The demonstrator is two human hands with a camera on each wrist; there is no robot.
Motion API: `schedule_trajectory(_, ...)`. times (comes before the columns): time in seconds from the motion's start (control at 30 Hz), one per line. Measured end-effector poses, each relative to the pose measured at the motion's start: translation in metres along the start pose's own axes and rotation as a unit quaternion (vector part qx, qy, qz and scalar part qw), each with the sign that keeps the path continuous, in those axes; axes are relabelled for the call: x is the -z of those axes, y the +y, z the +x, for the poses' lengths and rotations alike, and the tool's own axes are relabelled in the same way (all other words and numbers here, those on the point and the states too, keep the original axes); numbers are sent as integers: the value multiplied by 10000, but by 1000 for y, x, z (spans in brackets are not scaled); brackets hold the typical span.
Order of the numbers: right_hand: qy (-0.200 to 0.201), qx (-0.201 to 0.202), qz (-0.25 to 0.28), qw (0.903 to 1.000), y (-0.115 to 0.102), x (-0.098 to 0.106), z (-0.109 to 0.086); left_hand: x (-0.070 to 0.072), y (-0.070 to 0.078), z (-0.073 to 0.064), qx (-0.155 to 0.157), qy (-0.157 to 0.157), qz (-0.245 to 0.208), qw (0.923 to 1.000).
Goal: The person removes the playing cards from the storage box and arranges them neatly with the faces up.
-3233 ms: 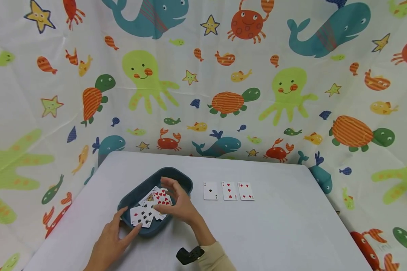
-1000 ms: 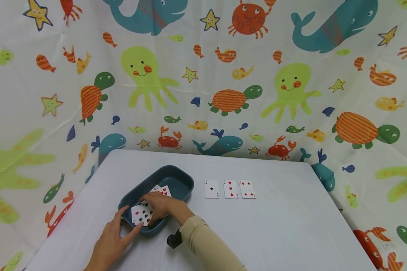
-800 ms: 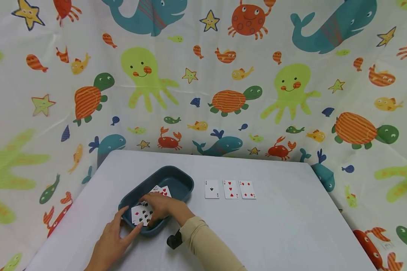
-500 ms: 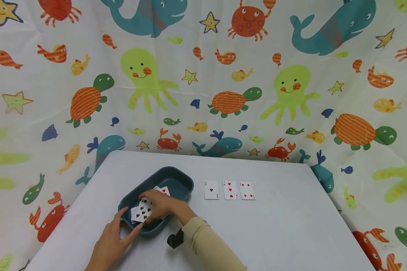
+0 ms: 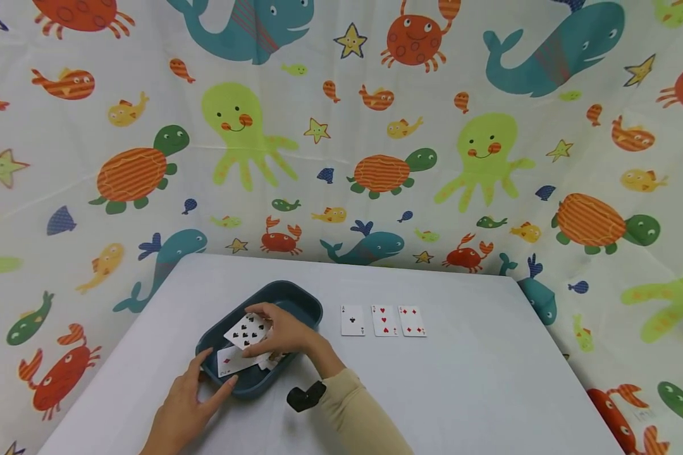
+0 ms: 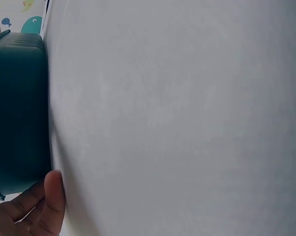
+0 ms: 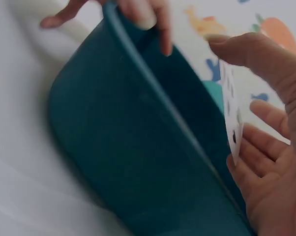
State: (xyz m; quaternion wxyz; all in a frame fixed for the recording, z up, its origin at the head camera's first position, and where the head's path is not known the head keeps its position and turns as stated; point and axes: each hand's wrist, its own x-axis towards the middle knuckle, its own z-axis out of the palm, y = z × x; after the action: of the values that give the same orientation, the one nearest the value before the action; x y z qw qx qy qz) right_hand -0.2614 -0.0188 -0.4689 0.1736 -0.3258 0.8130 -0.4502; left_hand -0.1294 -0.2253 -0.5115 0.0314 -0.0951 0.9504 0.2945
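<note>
A teal plastic tub (image 5: 296, 299) stands on the left half of the white-covered table. My left hand (image 5: 183, 401) grips its near-left end, with thumb and index finger at the rim; in the left wrist view, fingers (image 6: 53, 201) curl beside the tub's end. My right hand (image 5: 287, 333) pinches a spades playing card (image 5: 245, 330) between thumb and fingers, tilted over the tub. The right wrist view shows this card (image 7: 230, 105) nearly edge-on. Beneath it in the tub lies a diamonds card (image 5: 231, 361), with other cards partly hidden by the right hand.
To the tub's right, an ace of clubs (image 5: 352, 320), a three of hearts (image 5: 384, 320) and a diamonds card (image 5: 412, 321) lie face up in a row. A curtain (image 5: 341, 139) printed with sea animals hangs behind the table (image 5: 461, 379).
My right hand was spread over the tub, then reached down into the cards. It has since lifted the spades card, baring the diamonds card below. My left hand stays at the tub.
</note>
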Motion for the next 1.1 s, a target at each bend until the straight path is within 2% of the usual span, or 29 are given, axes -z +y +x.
schedule_trajectory(0.13, 250, 103, 688, 9973, 2, 0, -8, -1, -1, -1, -8, 44, -14, 10000)
schedule_trajectory(0.23, 378, 246, 1223, 9915, 2, 1, -15, -1, 0, -3, 12, 38, -36, 10000)
schedule_trajectory(0.3, 426, 391, 1652, 9846, 1, 1, -20, -1, 0, -5, 8, 48, -50, 10000)
schedule_trajectory(0.4, 525, 655, 2350, 9684, 1, 0, -27, -2, 0, -7, -6, 74, -70, 9999)
schedule_trajectory(0.57, 800, 1025, 3420, 9307, 3, -2, -37, -2, 1, -9, 8, 83, -67, 9999)
schedule_trajectory(0.8, 1019, 1372, 4695, 8662, 1, 1, -54, -3, 1, -10, 46, 24, -96, 9999)
schedule_trajectory(0.93, 1256, 1589, 5224, 8283, -1, 4, -63, -4, 1, -10, 2, 23, -146, 9999)
schedule_trajectory(1.1, 1503, 1813, 5616, 7932, 0, 8, -75, -4, 1, -8, 74, -13, -107, 9999)
